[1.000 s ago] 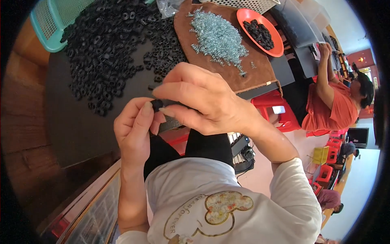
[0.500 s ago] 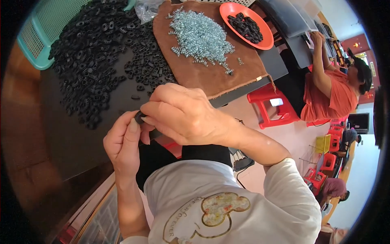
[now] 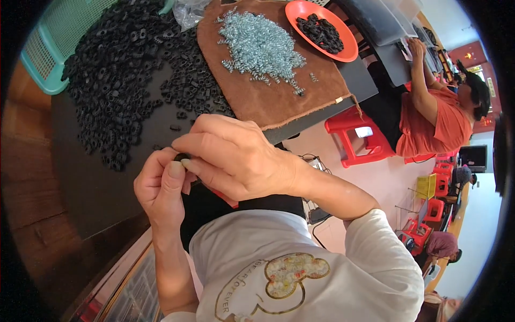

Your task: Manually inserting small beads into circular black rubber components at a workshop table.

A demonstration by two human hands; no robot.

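Note:
Between my two hands, over the near edge of the dark table, is a small black plastic part (image 3: 182, 156), mostly covered by fingers. My left hand (image 3: 163, 182) pinches it between thumb and fingers. From the right, my right hand (image 3: 236, 155) reaches across with thumb and index finger closed at the same part. Whether a spring sits in it is hidden. A large heap of small black plastic parts (image 3: 115, 80) spreads beyond my hands. Right of that heap, a pile of silvery coil springs (image 3: 260, 48) lies on a brown cloth (image 3: 289, 110).
An orange-red plate (image 3: 347, 51) of black pieces stands at the cloth's far right. A green plastic basket (image 3: 37, 64) stands at the far left, with a clear plastic bag (image 3: 189, 15) behind the heap. Beside a red stool (image 3: 351, 137), a person (image 3: 434, 118) works at the right.
Both hands have shifted slightly left, still together on the black part. My right fingers have closed further over it. The table view has moved a little with my head.

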